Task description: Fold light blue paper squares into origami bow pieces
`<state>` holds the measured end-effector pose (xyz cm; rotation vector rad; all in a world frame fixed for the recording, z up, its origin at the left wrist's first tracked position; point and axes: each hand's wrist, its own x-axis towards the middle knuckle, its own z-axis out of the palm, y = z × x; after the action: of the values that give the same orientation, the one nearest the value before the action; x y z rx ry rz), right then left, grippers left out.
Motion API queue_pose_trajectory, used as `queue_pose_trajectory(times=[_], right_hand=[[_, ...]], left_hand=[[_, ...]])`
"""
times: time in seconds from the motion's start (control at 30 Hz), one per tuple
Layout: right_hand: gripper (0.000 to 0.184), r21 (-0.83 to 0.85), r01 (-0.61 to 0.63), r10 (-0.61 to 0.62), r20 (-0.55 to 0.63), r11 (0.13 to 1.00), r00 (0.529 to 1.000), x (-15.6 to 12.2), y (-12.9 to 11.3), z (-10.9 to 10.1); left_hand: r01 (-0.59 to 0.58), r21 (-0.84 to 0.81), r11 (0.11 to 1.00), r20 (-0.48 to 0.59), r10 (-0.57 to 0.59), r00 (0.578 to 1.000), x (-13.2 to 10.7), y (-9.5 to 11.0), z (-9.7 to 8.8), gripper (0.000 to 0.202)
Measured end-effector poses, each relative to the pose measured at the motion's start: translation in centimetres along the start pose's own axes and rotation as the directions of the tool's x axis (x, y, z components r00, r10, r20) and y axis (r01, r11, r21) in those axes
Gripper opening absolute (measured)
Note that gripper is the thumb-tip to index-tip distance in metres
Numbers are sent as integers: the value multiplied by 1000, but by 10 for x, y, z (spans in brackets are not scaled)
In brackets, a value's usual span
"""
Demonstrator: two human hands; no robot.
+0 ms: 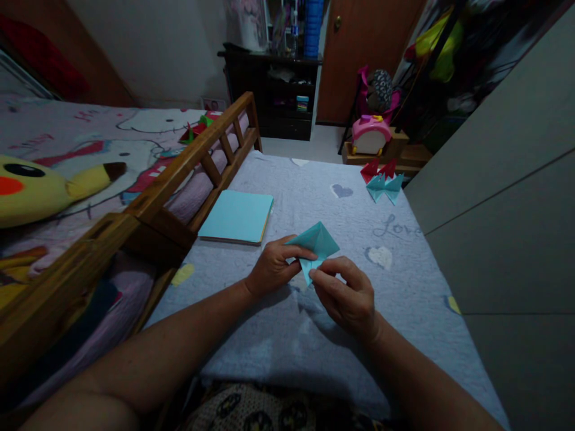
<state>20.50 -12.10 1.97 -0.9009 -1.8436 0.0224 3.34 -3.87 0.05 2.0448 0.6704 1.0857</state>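
A folded teal paper piece (318, 243) is held just above the grey-blue bedsheet (314, 197). My left hand (274, 266) pinches its left side, thumb on top. My right hand (348, 296) grips its lower tip between thumb and fingers. To the left of my hands a stack of square paper sheets (236, 216) with a light blue top sheet lies flat on the sheet. At the far right edge of the mattress lie finished folded shapes, teal (385, 187) and red (375, 168).
A wooden bed rail (179, 173) runs along the left, with a second bed and a yellow plush toy (40, 188) beyond it. A grey wardrobe wall (507, 197) borders the right. A dark shelf (278, 90), a pink toy (371, 134) and a door stand at the back.
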Motion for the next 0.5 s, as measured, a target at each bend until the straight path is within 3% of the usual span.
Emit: queue_pose_trajectory(times=[0.5], right_hand=[[28, -78, 16, -17, -5, 997, 1000, -2, -2, 1]], left_hand=[[1, 15, 1000, -14, 0, 1000, 1, 2, 0, 16]])
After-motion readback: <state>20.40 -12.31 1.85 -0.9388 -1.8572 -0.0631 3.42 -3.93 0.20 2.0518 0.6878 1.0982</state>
